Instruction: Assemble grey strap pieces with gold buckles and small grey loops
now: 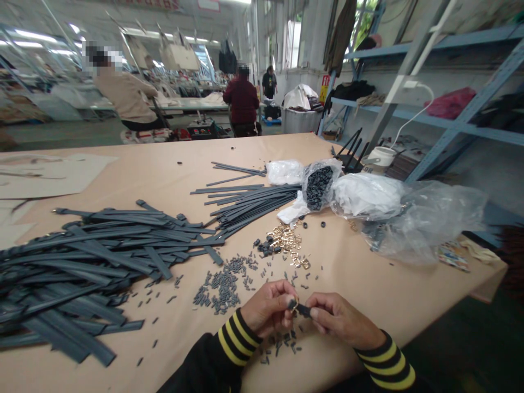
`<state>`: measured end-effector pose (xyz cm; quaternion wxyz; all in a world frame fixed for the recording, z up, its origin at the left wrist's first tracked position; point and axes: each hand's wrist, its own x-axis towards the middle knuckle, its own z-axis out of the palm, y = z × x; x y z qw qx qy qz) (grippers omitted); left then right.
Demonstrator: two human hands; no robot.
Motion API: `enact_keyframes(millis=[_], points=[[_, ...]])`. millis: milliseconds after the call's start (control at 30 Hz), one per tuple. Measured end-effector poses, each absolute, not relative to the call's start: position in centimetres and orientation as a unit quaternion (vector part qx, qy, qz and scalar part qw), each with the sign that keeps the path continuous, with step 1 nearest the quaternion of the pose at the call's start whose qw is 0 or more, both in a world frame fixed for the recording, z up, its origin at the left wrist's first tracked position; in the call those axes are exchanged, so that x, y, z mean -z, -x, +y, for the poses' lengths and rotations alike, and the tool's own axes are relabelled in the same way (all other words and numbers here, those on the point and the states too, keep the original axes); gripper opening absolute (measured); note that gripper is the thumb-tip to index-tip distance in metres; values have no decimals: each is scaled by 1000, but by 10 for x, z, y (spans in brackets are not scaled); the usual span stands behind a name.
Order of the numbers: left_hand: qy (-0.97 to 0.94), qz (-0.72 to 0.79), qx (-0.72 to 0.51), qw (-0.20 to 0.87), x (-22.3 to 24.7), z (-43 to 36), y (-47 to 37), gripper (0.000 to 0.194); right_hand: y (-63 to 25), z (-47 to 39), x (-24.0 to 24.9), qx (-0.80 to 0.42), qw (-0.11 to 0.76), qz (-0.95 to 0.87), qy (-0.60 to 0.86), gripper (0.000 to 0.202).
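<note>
Near the table's front edge, my left hand (pixel 266 308) pinches a small gold buckle (pixel 296 301) between thumb and fingers. A short dark strap (pixel 303 310) runs from the buckle to my right hand (pixel 346 321), whose thumb and fingers are closed on it. Whether the strap passes through the buckle is too small to tell. Small dark strap pieces (pixel 223 285) lie scattered to the left of my hands, and more lie beneath them. Beyond my hands is a pile of gold buckles (pixel 286 238), with several dark loops (pixel 267 246) beside it.
Long dark straps (pixel 135 245) are heaped on the left of the table (pixel 196 349); a thinner bundle (pixel 257 207) lies behind. Clear plastic bags (pixel 368 196), one holding black parts (pixel 319 185), stand at the right. Blue shelving (pixel 450 128) rises beyond the right edge. People (pixel 242 101) are farther back.
</note>
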<state>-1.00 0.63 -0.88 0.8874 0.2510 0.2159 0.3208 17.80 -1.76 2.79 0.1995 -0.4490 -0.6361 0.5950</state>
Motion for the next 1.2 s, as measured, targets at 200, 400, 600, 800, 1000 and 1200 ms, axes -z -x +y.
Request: enact_keyframes(millis=[200,400,600,800,1000,1200], points=[[-250,242,-355,868,16,2,-2,25,-159,-22,-28,-575,281,-614,462,21],[-250,173,-375,876,12,2,-3,24,-143,-29,-31,-578,347,-589,446,19],[-268,175,-370,872,6,1,-1,29,-144,-31,-32,-573,339,-605,437,13],[-290,203,-362,863,7,-1,-5,32,-144,-31,-25,-516,333,-644,456,13],[-323,229,-363,844,12,1,-5,31,-146,-31,-28,-508,311,-652,469,14],[-355,205,-382,829,6,2,0,26,-151,-27,-36,-477,301,-656,501,13]])
